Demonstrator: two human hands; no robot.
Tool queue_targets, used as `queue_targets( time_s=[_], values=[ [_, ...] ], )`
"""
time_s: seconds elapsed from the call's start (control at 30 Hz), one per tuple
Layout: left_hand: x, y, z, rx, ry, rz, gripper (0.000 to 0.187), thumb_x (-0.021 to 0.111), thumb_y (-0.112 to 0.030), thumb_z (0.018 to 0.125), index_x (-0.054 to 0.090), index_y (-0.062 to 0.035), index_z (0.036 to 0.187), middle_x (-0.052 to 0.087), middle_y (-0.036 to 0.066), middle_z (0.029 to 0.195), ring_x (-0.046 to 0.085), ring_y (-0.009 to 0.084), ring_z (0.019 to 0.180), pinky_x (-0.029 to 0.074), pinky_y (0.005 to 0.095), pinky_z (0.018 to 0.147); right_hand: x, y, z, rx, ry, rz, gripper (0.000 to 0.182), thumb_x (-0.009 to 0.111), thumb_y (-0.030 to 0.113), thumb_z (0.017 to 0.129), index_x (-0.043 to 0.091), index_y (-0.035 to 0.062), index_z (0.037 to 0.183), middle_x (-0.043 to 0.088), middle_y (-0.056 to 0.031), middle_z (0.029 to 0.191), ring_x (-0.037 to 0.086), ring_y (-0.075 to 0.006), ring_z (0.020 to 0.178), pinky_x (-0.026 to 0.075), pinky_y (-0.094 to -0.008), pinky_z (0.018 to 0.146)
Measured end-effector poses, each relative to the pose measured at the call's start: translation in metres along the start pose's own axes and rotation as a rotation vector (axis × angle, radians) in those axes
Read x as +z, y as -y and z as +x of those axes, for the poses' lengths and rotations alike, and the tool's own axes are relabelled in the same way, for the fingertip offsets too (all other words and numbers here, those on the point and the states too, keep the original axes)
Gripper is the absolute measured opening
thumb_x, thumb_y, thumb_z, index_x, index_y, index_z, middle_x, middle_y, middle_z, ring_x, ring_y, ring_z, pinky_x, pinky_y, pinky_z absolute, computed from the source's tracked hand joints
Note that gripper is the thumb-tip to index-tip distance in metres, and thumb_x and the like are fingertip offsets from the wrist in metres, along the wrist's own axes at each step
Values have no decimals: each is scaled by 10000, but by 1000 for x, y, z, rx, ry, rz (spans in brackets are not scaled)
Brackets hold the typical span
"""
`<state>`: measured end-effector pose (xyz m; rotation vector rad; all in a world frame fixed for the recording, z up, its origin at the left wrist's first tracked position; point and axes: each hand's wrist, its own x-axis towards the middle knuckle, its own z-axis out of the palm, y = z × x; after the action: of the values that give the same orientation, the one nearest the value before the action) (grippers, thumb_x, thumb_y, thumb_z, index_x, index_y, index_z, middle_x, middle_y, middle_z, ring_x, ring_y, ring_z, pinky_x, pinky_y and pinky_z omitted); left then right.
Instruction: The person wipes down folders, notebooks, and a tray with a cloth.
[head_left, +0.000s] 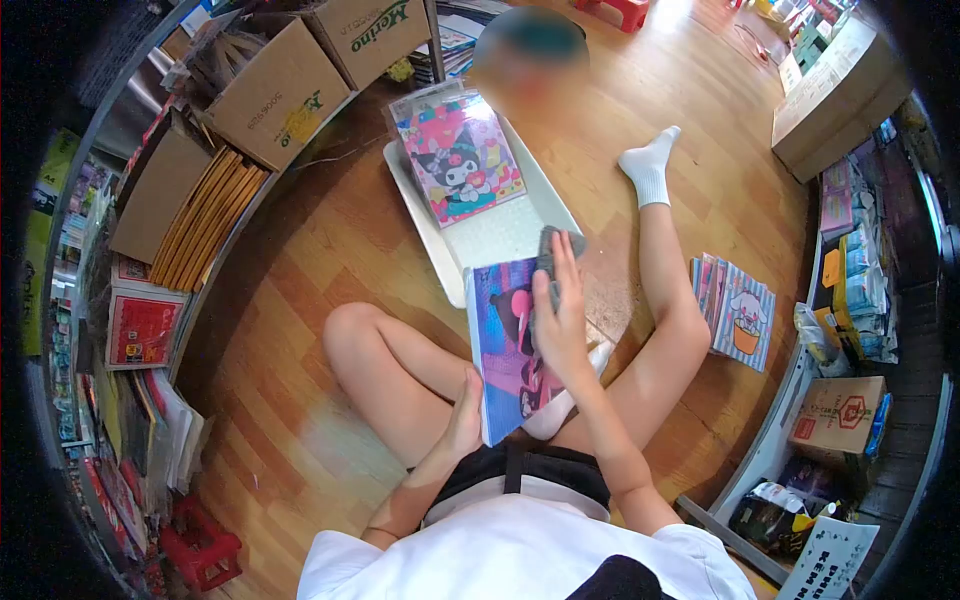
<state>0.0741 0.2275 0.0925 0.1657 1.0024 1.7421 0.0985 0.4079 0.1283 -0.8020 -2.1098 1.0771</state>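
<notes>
A purple and pink picture-covered notebook [505, 340] is held tilted over my lap, its pale page edge facing left. My left hand [463, 415] grips its lower left side, with some of the fingers hidden behind it. My right hand [562, 325] presses a grey cloth [547, 257] against the right part of the cover, fingers stretched over the cloth. Just beyond the notebook, a white plastic tray [500, 235] rests on the floor. In its far part lies a pink notebook [465, 165] with a cartoon character on the cover.
Right of my leg stands a row of notebooks [740, 315]. Shelves with cardboard boxes [280, 95] and papers line the left. More goods and a carton [838, 415] sit along the right shelf. A red stool [200, 545] is at lower left. Another person [530, 60] is beyond the tray.
</notes>
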Motion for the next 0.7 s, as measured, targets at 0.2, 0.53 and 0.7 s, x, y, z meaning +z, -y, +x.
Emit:
queue_targets(
  time_s=[0.2, 0.53, 0.7],
  values=[
    [-14, 9, 0, -17, 86, -54, 802, 212, -648, 912, 256, -38, 1430, 387, 108, 1407, 382, 227, 1285, 296, 385, 1077, 0, -23, -66, -37, 120, 116, 641, 479, 242, 947, 175, -30, 1441, 162, -245, 1500, 160, -340, 1402, 140, -433, 1128],
    [56, -42, 21, 500, 358, 1058, 757, 291, -593, 917, 271, -54, 1448, -10, 214, 1532, -27, 369, 1418, -33, 555, 1096, -48, 2, -84, 662, -118, 814, 597, 688, 167, 821, 416, -36, 1313, 570, -75, 1147, 565, -137, 979, 459, -277, 863],
    [30, -72, 32, 643, -138, 1047, 816, 546, -506, 841, 235, -78, 1462, 120, 210, 1522, 73, 364, 1416, -1, 559, 1101, -92, -30, -63, 499, -155, 988, 537, 639, 213, 838, 469, -54, 1272, 608, -92, 1111, 599, -149, 965, 467, -261, 854]
  ],
)
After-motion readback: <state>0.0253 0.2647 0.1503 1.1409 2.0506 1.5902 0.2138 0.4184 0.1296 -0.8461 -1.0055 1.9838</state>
